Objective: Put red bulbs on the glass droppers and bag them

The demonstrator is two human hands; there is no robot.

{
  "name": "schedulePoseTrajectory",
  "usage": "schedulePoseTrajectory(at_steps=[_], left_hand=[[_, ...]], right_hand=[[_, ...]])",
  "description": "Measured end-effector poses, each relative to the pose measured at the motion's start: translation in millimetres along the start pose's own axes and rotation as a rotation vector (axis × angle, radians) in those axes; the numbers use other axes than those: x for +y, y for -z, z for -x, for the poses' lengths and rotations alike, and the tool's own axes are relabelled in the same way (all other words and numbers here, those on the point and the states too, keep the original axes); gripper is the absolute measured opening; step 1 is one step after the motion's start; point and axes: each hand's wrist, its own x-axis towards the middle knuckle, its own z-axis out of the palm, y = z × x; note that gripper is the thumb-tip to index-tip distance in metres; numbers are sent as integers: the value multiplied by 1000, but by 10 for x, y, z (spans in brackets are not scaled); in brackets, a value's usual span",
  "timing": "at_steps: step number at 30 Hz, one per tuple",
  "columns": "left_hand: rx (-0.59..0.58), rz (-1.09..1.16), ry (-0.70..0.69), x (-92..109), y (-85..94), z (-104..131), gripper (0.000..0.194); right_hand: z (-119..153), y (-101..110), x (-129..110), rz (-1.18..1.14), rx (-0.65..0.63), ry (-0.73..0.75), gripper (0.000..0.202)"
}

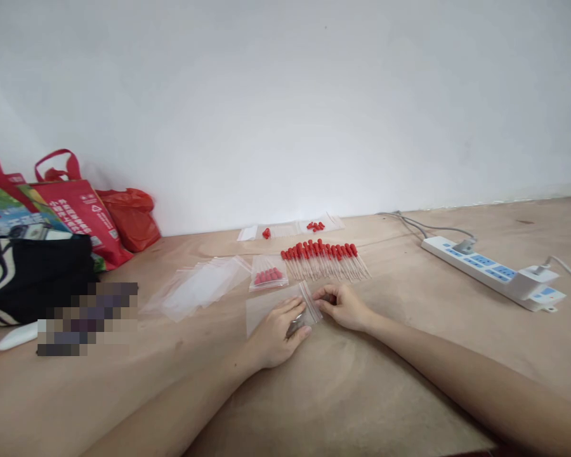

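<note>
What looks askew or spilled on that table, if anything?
Nothing visible looks spilled. Only the pile of clear, flat plastic bags looks askew, fanned unevenly left of the left hand, corners pointing different ways.

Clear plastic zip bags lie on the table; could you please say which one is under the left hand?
The flat, clear plastic bag nearest the person, zip end by the right hand; only it has the left hand on top.
</note>
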Motion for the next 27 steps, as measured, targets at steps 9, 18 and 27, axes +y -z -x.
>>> schedulePoseTrajectory(at_steps=[9, 18, 27], left_hand=[[74, 110, 21, -20, 6, 23, 57], [119, 162, 29, -71, -8, 16, 52], [-35, 60, 4, -359, 322, 122, 46]], right_hand=[[23, 162, -190, 235, -148, 429, 38], [5, 190, -199, 336, -463, 637, 53], [17, 331, -217, 277, -521, 508, 42]])
